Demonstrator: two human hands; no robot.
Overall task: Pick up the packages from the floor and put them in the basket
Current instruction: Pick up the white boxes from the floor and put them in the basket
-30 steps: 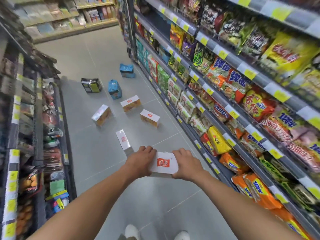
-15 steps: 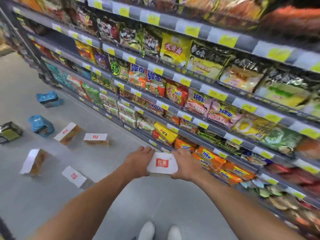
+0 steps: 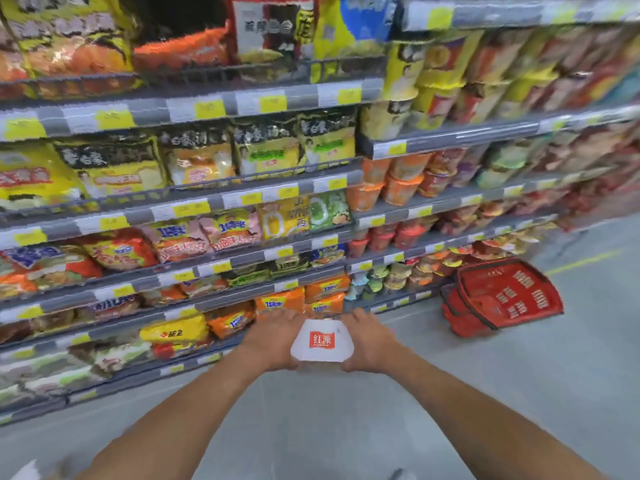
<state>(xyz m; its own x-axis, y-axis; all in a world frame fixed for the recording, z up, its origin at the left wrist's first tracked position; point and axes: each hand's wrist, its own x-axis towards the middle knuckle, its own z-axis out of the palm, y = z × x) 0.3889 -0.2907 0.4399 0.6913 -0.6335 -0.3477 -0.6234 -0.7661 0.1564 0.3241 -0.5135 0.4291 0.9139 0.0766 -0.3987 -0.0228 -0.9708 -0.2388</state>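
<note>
Basket (image 3: 512,296) now visible; left hand (image 3: 273,341) and right hand (image 3: 372,344) fingers (image 3: 356,318) grip package (image 3: 320,344) between them.

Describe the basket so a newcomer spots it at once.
Follow the long grey noodle shelving rightward to where the cup noodles stand. At its foot, on the grey floor, sits the red slotted plastic shopping basket. Unlike the neighbouring cups, it is solid red and off the shelves.

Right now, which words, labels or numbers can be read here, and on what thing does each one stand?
"红派": on the red logo of the white cardboard box, held between the left hand and the right hand.
Too blurred to read: the yellow shelf price tags.
Too blurred to read surely: print on the noodle packs.
Unreadable: white marks on the red plastic basket.
</note>
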